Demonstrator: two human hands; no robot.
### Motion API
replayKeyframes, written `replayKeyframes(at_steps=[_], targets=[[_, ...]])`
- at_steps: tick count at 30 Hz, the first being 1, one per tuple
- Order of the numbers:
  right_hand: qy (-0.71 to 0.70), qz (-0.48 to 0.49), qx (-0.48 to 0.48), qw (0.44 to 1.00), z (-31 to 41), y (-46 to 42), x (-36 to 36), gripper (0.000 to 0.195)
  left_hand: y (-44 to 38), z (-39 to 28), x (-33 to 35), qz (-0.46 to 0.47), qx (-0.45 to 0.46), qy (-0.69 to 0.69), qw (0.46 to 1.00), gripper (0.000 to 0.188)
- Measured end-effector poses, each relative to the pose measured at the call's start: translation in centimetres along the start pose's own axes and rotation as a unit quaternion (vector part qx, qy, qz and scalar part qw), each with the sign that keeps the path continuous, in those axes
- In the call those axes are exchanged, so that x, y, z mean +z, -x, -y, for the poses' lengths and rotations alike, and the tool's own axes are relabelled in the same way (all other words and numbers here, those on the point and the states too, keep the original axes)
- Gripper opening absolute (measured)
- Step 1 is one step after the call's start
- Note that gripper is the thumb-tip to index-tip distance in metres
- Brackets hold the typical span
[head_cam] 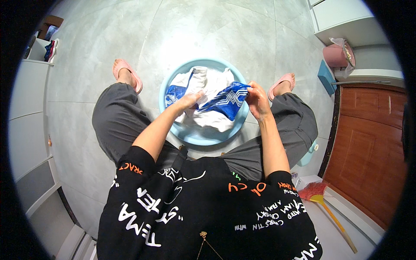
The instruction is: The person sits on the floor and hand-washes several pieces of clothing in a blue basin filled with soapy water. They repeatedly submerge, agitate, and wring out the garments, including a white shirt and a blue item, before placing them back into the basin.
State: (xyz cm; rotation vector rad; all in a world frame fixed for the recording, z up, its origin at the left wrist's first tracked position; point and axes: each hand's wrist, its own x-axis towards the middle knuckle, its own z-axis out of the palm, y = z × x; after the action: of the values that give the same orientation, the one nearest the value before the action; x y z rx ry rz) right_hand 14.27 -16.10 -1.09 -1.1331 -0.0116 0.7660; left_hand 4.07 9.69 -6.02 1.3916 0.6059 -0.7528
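A wet white and blue garment [213, 122] lies bunched in a round light-blue plastic basin [203, 139] on the floor between my feet. My left hand [191, 100] grips the cloth near the middle of the basin, its fingertips partly hidden by the folds. At the basin's right rim, my right hand [257, 99] pinches the edge of a blue part with white line patterns, which is spread between the two hands. Some water shows in the bottom of the basin.
Pink slippers [130, 73] are on both feet. At right are a pink waste bin [334, 56], a blue dustpan [326, 78], a brown door [365, 139], a light-green bottle [307, 156] and a red broom [313, 191]. White cabinets [27, 87] line the left.
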Motion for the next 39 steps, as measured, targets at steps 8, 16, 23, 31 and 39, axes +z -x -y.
replayKeyframes(at_steps=[8,16,23,31,39], targets=[[0.378,-0.044,-0.057,0.923,-0.1,-0.3,-0.4,0.012,-1.7,0.0,-6.0,-0.173,0.215,0.230,0.933,0.026],[0.776,0.150,-0.052,0.610,-7.7,1.6,2.4,0.014,-2.8,1.8,-7.9,-0.323,0.223,0.202,0.897,0.026],[0.744,0.075,-0.043,0.663,-8.7,1.5,2.3,0.032,-3.8,4.9,-9.0,-0.379,0.164,0.054,0.909,0.045],[0.738,-0.016,-0.082,0.670,-7.6,-0.6,0.6,0.023,0.3,1.8,-4.4,-0.249,0.171,-0.513,0.803,0.079],[-0.030,-0.048,0.048,0.997,-4.4,-1.6,0.9,0.044,-4.4,6.4,-5.0,-0.297,0.299,-0.426,0.800,0.042]])
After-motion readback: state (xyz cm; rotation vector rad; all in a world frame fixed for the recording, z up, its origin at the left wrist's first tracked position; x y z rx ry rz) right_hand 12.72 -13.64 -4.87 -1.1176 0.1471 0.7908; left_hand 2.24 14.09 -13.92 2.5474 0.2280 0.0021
